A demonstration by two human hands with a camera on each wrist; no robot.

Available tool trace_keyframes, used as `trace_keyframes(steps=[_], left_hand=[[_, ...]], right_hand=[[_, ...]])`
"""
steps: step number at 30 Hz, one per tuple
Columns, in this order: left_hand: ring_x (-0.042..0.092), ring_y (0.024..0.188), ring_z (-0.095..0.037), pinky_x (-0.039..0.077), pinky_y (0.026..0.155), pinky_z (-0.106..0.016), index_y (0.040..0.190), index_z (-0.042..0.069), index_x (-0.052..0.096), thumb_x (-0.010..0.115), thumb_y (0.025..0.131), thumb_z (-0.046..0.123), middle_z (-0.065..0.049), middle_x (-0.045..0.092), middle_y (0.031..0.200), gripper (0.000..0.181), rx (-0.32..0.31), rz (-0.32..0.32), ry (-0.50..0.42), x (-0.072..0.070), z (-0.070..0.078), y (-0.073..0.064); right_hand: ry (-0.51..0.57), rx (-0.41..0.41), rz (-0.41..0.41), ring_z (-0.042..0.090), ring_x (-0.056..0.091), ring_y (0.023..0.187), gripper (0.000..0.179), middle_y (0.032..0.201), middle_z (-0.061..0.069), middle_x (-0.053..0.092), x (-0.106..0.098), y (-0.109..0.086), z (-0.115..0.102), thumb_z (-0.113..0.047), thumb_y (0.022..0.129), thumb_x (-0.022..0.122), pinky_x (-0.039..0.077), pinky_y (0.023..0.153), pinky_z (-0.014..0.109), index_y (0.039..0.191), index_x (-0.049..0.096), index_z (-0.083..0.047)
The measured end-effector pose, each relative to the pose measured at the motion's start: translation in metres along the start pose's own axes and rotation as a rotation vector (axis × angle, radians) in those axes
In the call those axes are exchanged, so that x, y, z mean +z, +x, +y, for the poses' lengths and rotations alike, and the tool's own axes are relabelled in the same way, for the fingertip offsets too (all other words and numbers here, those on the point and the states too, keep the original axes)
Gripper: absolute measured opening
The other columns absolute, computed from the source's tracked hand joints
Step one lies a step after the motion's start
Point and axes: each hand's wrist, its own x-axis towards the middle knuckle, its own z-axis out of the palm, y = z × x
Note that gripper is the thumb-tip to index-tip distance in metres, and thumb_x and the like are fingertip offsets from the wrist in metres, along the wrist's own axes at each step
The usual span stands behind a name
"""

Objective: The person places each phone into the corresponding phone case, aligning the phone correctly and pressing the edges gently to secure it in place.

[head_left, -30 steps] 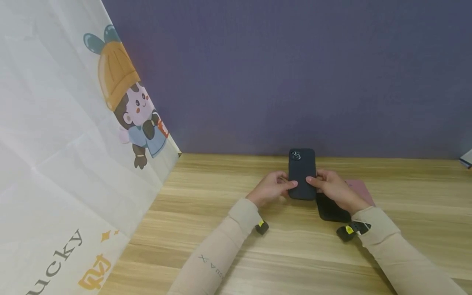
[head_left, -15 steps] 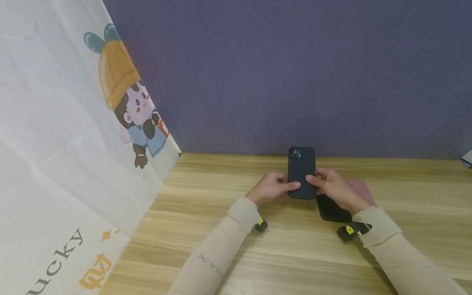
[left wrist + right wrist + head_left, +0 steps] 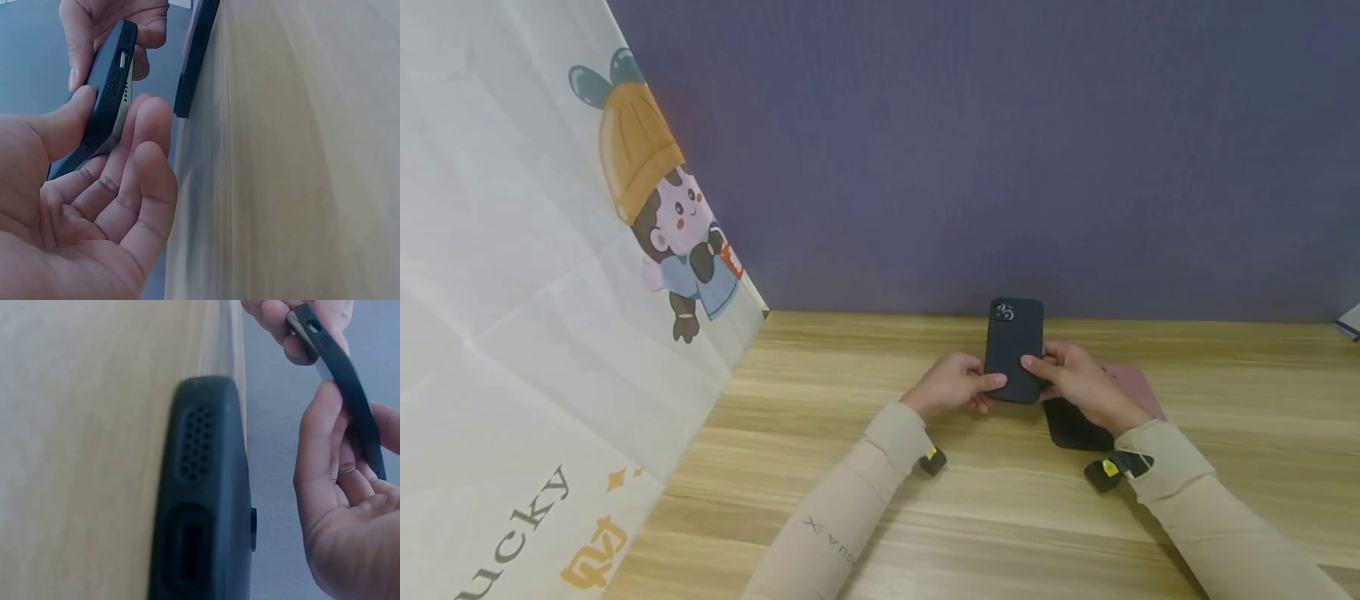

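Observation:
A phone in a black case (image 3: 1015,337) is held upright, camera side facing me. My left hand (image 3: 951,383) pinches its lower left edge, thumb on the case back and fingers underneath. On the opposite edge, my right hand (image 3: 1078,379) grips it with the thumb across the back. In the left wrist view, the phone's pale metal edge (image 3: 127,94) shows beside the bottom rim of the case (image 3: 109,94). The right wrist view has the case (image 3: 353,394) bowed, with a gap between it and the phone. The phone's screen side is hidden in the head view.
Under my right hand lies another black-cased phone-shaped item (image 3: 1075,427), overlapping a pink flat item (image 3: 1137,387) on the wooden table (image 3: 1000,533). A purple-grey panel (image 3: 1000,150) stands behind, and a white printed sheet (image 3: 512,250) covers the left side.
The held phone has tilted slightly, its top leaning right. My left fingertips now show below its lower left corner. The right hand has stayed nearly still.

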Motion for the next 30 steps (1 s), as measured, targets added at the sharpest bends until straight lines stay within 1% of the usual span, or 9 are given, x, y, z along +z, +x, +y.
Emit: trace_keyframes(steps=[7,12,17,21,27,30], left_hand=[[0.068,0.059,-0.014,0.053,0.055,-0.024,0.091,0.008,0.073,0.069,0.099,0.028,-0.005,0.073,0.069,0.022,0.003,-0.002,0.015,0.0007,-0.0034,0.0018],[0.068,0.058,-0.014,0.054,0.055,-0.024,0.092,0.006,0.072,0.069,0.099,0.026,-0.007,0.074,0.070,0.021,0.010,0.000,0.000,0.0008,-0.0041,0.0020],[0.065,0.057,-0.012,0.056,0.056,-0.025,0.092,0.003,0.071,0.068,0.099,0.023,-0.010,0.073,0.071,0.022,0.029,0.015,-0.022,0.0014,-0.0039,0.0015],[0.063,0.056,-0.011,0.055,0.056,-0.025,0.092,0.004,0.071,0.068,0.099,0.024,-0.009,0.073,0.071,0.022,0.036,0.031,-0.021,0.0019,-0.0040,0.0017],[0.064,0.057,-0.011,0.053,0.056,-0.025,0.090,0.005,0.071,0.069,0.099,0.025,-0.006,0.072,0.070,0.022,0.043,0.021,-0.028,0.0016,-0.0050,0.0021],[0.065,0.058,-0.012,0.054,0.056,-0.025,0.088,0.007,0.070,0.070,0.098,0.026,-0.006,0.073,0.069,0.022,0.042,0.013,-0.037,0.0009,-0.0058,0.0026]], right_hand=[[0.009,0.013,-0.007,0.007,0.072,0.092,0.052,0.113,0.015,0.068,0.0010,-0.0010,-0.0011,-0.026,0.108,0.053,0.063,0.078,0.033,0.139,0.045,0.015],[0.021,0.008,-0.006,0.007,0.072,0.092,0.054,0.113,0.015,0.069,0.0012,-0.0013,-0.0005,-0.025,0.108,0.054,0.063,0.078,0.033,0.141,0.042,0.016],[0.033,0.001,-0.004,0.004,0.071,0.093,0.055,0.109,0.008,0.069,0.0000,-0.0001,0.0020,-0.024,0.108,0.053,0.063,0.078,0.033,0.142,0.040,0.017],[0.041,-0.011,-0.006,0.004,0.070,0.091,0.054,0.104,0.003,0.068,-0.0010,0.0012,0.0031,-0.023,0.108,0.053,0.063,0.075,0.032,0.142,0.040,0.017],[0.048,-0.018,-0.003,0.005,0.071,0.089,0.053,0.100,0.001,0.068,-0.0017,0.0013,0.0027,-0.021,0.108,0.052,0.063,0.074,0.032,0.141,0.039,0.018],[0.045,-0.017,-0.006,0.005,0.071,0.089,0.053,0.101,0.001,0.069,-0.0016,0.0008,0.0022,-0.021,0.108,0.052,0.063,0.074,0.032,0.142,0.039,0.018]])
